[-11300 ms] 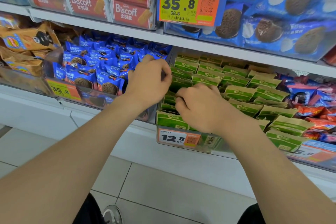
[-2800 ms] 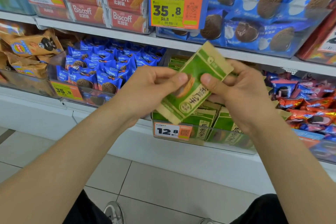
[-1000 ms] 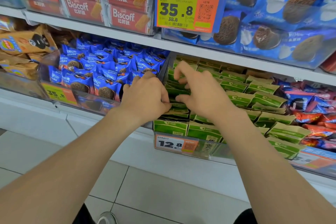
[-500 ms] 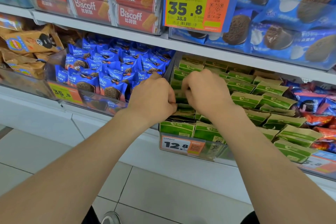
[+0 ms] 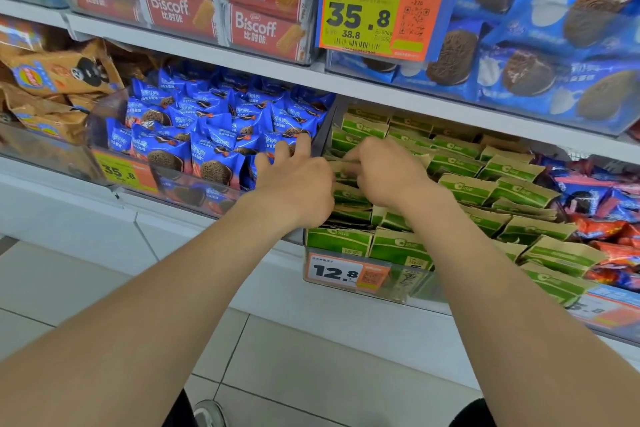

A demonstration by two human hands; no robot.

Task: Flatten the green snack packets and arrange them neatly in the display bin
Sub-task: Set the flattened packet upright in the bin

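Several green snack packets point(image 5: 467, 189) stand in slanted rows inside a clear display bin point(image 5: 401, 288) on the lower shelf. My left hand point(image 5: 298, 184) lies at the bin's left edge, its fingers stretched forward over the divider and against the blue packets; its thumb is hidden. Just to its right, my right hand point(image 5: 384, 173) has its fingers curled down into the left column, where they pinch a green packet point(image 5: 343, 168). The packets under both hands are partly hidden.
A bin of blue cookie packets point(image 5: 207, 135) adjoins on the left and red and blue packets point(image 5: 606, 208) on the right. The upper shelf edge point(image 5: 381, 87) hangs low over the bin's back rows. A 12.8 price tag point(image 5: 341, 272) covers the bin's front.
A green packet held up in both hands 2.8 s ago is back in the bin. Since half a second ago my left fingers have uncurled and reached over the divider; my right hand stays in the left column.
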